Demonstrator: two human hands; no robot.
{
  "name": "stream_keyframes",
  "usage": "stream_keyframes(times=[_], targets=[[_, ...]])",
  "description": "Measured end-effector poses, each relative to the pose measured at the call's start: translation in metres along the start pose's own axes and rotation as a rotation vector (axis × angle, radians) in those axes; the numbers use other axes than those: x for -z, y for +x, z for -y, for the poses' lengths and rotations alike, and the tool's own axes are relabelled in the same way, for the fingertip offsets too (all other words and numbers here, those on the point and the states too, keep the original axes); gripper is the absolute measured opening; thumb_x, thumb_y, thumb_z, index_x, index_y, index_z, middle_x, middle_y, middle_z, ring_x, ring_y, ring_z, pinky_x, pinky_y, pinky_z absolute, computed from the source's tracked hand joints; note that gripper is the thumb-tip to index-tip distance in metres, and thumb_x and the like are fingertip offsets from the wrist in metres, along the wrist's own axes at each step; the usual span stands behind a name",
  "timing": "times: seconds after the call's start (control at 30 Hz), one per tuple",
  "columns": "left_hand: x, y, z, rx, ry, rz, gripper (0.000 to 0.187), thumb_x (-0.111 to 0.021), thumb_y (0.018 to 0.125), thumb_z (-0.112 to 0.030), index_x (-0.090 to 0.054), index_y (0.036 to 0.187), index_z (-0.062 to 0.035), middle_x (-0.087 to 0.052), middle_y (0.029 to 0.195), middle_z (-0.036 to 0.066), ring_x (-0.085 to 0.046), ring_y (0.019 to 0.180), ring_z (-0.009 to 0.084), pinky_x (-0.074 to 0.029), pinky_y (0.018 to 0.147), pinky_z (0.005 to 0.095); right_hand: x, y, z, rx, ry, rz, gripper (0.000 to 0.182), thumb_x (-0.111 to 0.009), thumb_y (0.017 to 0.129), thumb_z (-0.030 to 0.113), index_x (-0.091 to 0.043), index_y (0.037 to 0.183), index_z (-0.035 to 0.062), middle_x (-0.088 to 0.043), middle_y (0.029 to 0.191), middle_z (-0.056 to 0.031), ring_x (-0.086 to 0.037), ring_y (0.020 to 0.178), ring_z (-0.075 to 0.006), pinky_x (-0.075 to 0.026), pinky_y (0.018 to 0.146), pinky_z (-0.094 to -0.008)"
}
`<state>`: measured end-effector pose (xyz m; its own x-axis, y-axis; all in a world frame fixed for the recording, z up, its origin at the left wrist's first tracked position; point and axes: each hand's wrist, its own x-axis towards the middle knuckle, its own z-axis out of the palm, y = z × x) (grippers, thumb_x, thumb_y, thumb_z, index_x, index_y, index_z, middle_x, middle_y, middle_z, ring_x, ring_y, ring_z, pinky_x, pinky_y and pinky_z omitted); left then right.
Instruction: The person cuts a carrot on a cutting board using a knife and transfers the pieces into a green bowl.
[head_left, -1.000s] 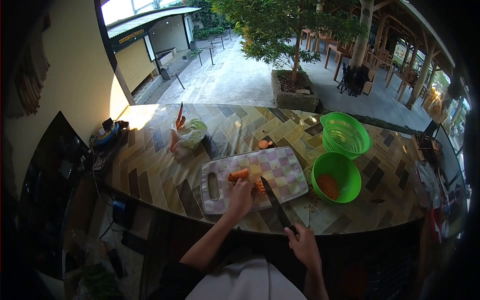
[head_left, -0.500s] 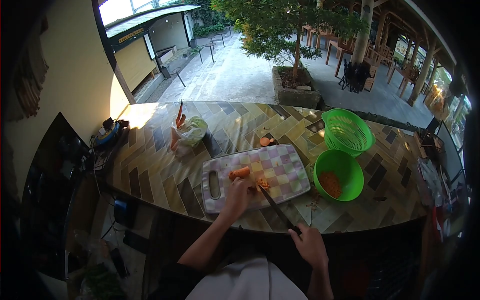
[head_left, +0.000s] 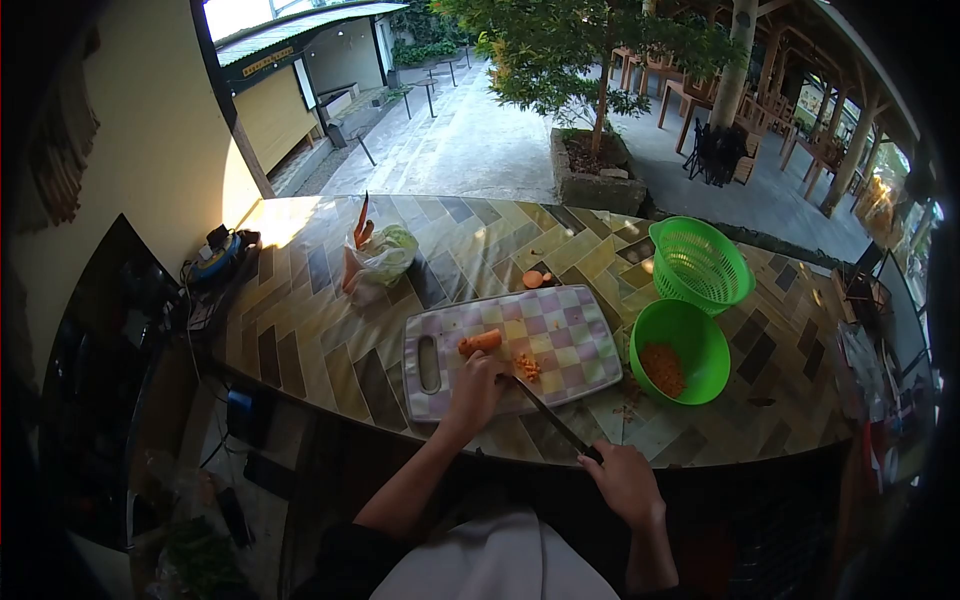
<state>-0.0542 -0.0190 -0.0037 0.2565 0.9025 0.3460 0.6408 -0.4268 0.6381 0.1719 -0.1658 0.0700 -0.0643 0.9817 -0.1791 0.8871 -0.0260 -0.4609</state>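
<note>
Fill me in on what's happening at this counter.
A person is cutting carrot on a checked cutting board. The right hand grips a knife whose tip reaches a small heap of diced carrot. The left hand rests on the board just below a carrot chunk. A green bowl to the right holds more diced carrot, with a green colander behind it. A bag with whole carrots lies farther back.

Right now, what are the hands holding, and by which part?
The right hand holds the knife by its handle, blade over the board. The left hand presses on carrot at the board; its exact grip is hidden.
</note>
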Motion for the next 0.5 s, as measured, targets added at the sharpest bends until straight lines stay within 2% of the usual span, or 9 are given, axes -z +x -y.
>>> stream_keyframes(times=[0.1, 0.2, 0.33, 0.43, 0.5], targets=[[-0.008, -0.007, -0.002, -0.108, 0.153, -0.062, 0.014, -0.069, 0.072, -0.002, -0.075, 0.084, -0.0032, -0.067, 0.085, 0.013, -0.06, 0.091, 0.0322, -0.049, 0.081, 0.0405, 0.009, -0.003, 0.004, -0.026, -0.04, 0.007, 0.033, -0.06, 0.095, 0.034, -0.063, 0.097, 0.0004, -0.067, 0.079, -0.0235, -0.066, 0.081, -0.0428, -0.051, 0.073, -0.0515], [-0.008, -0.014, -0.016, -0.083, 0.318, -0.023, 0.012, -0.069, 0.073, -0.003, -0.073, 0.083, -0.0027, -0.067, 0.085, 0.013, -0.06, 0.093, 0.0312, -0.049, 0.081, 0.0394, 0.004, 0.0, 0.004, -0.057, -0.019, -0.061, 0.034, -0.062, 0.093, 0.033, -0.064, 0.093, -0.0004, -0.066, 0.079, -0.0246, -0.063, 0.08, -0.0451, -0.049, 0.072, -0.0529], [-0.01, -0.011, -0.011, -0.07, 0.228, -0.066, 0.007, -0.069, 0.073, -0.003, -0.072, 0.08, -0.002, -0.066, 0.081, 0.013, -0.06, 0.09, 0.0314, -0.048, 0.082, 0.0408, -0.005, 0.004, -0.005, -0.023, 0.039, -0.157, 0.032, -0.064, 0.092, 0.03, -0.064, 0.092, -0.0016, -0.063, 0.075, -0.0257, -0.062, 0.077, -0.0457, -0.047, 0.067, -0.0511], [-0.009, -0.002, -0.005, -0.031, 0.122, -0.071, 0.005, -0.068, 0.074, -0.003, -0.07, 0.078, -0.0008, -0.066, 0.081, 0.013, -0.06, 0.089, 0.0325, -0.047, 0.083, 0.042, 0.001, -0.001, -0.003, -0.075, 0.237, -0.179, 0.029, -0.065, 0.092, 0.027, -0.064, 0.092, -0.0026, -0.061, 0.07, -0.0258, -0.062, 0.073, -0.0446, -0.045, 0.063, -0.0481], [-0.009, 0.004, -0.003, -0.012, 0.092, -0.091, 0.004, -0.067, 0.075, -0.003, -0.069, 0.077, -0.0001, -0.066, 0.083, 0.014, -0.06, 0.092, 0.0335, -0.047, 0.083, 0.0417, 0.007, -0.003, -0.002, -0.107, 0.263, -0.17, 0.029, -0.066, 0.091, 0.026, -0.064, 0.092, -0.0032, -0.059, 0.068, -0.0255, -0.062, 0.071, -0.0438, -0.044, 0.062, -0.0464]])
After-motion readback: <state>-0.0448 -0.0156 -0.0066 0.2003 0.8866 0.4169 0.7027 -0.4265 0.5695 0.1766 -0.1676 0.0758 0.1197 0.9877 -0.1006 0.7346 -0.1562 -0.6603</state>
